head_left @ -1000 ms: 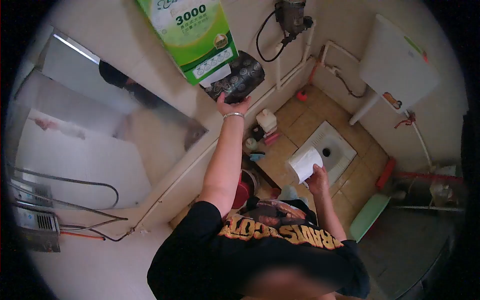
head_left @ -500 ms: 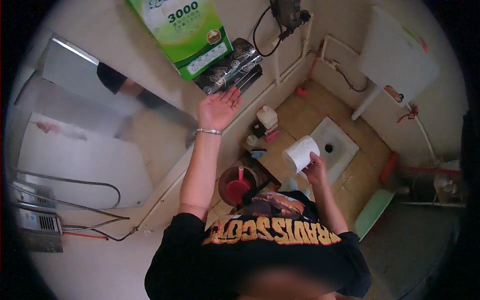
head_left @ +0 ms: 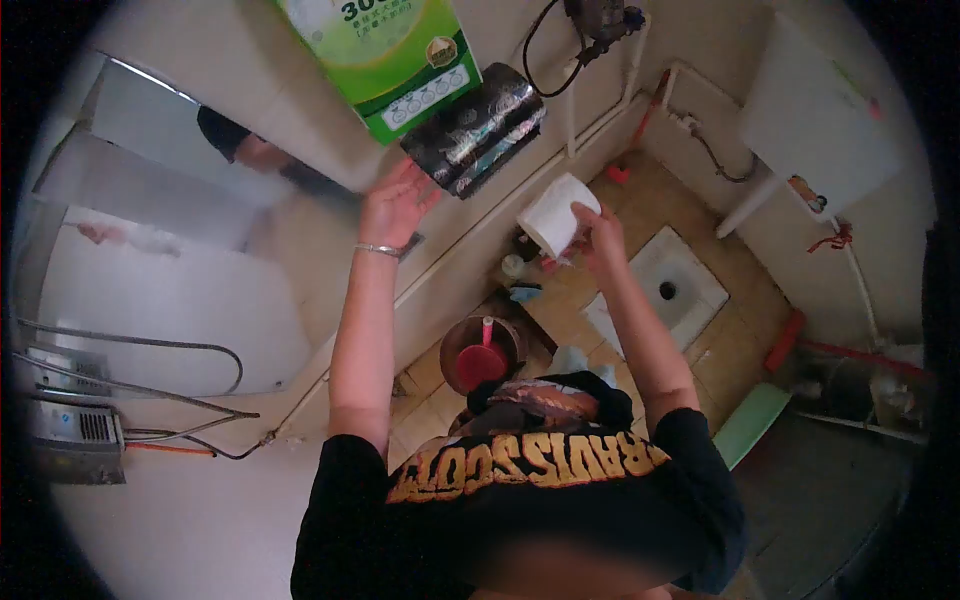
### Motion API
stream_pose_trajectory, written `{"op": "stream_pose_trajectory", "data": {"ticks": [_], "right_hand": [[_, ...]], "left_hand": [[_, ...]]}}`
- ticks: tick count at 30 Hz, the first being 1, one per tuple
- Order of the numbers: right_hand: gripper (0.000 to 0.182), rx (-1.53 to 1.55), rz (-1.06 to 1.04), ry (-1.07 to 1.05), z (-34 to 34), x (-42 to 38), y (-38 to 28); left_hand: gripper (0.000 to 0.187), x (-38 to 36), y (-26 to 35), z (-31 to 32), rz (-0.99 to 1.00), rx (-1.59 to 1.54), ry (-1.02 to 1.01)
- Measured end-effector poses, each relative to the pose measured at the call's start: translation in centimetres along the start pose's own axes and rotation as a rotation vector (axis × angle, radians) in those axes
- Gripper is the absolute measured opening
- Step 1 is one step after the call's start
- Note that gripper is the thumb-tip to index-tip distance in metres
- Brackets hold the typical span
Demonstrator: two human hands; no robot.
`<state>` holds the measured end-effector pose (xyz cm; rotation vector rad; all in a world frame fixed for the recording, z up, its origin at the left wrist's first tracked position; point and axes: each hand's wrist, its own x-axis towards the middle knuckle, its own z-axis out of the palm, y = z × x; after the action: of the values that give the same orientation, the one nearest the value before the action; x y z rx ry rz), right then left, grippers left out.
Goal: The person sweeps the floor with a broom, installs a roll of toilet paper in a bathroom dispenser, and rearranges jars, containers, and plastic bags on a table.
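Observation:
In the head view, my right hand (head_left: 598,236) is closed around a white toilet paper roll (head_left: 556,212), holding it up over the floor near the wall. A black, patterned toilet paper holder (head_left: 478,132) with a shiny surface is on the wall, just below a green box. My left hand (head_left: 395,205), with a bracelet at the wrist, is raised to the holder's lower left edge. Its fingers are spread and loosely bent, the fingertips right at that edge.
The green and white box (head_left: 400,60) sits above the holder. A mirror (head_left: 250,210) hangs at the left. Below are a bucket (head_left: 452,350) with a red dipper (head_left: 482,362) and a squat toilet (head_left: 680,285). A white cistern (head_left: 820,110) stands at the right.
My right hand has brought the toilet paper roll up and left, closer to the holder. My left hand has shifted left, from the holder's bottom to its left edge.

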<state>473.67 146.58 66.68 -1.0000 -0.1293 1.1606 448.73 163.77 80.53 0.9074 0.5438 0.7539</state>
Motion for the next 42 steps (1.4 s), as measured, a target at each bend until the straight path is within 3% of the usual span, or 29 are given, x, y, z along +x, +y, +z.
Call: {"op": "stream_pose_trajectory", "data": {"ticks": [6,9,12,15,18,23,31,33,35,37,39,42], "right_hand": [[0.053,0.016,-0.112,0.015,4.0,5.1,-1.1],[0.053,-0.041,-0.107,0.101,7.8,4.1,-4.1],[0.054,0.023,-0.183,0.053,10.3,5.9,-4.4],[0.055,-0.253,-0.231,0.094,12.6,8.0,-4.6],[0.050,-0.423,-0.331,0.207,13.7,10.2,-3.9],[0.053,-0.463,-0.428,0.351,14.1,14.8,-0.7],[0.058,-0.525,-0.387,0.176,12.6,15.2,0.1],[0.061,-0.611,-0.364,0.217,11.9,15.3,0.9],[0.069,-0.479,-0.399,0.243,10.6,16.0,2.5],[0.076,-0.332,-0.343,0.251,10.2,15.6,2.8],[0.083,-0.171,-0.193,0.238,11.3,10.4,0.5],[0.073,-0.200,-0.032,0.157,10.3,10.7,1.5]], "left_hand": [[0.038,1.2,0.9,0.9,0.039,-0.304,0.221],[0.034,0.5,1.6,1.8,0.028,-0.351,0.115],[0.032,0.7,2.0,2.5,0.028,-0.276,0.147],[0.031,0.6,2.2,2.2,0.023,-0.290,0.131],[0.044,1.2,2.1,-0.4,-0.015,-0.375,-0.055],[0.035,0.5,2.2,1.2,0.021,-0.269,0.004],[0.041,0.6,1.3,1.4,0.073,-0.215,0.084],[0.041,0.5,0.8,1.5,0.100,-0.208,0.083],[0.041,0.1,0.5,2.2,0.118,-0.179,0.110],[0.040,0.1,0.4,2.5,0.132,-0.163,0.121],[0.039,0.2,0.0,2.3,0.144,-0.162,0.122],[0.040,0.3,-0.4,2.2,0.144,-0.203,0.145]]}}
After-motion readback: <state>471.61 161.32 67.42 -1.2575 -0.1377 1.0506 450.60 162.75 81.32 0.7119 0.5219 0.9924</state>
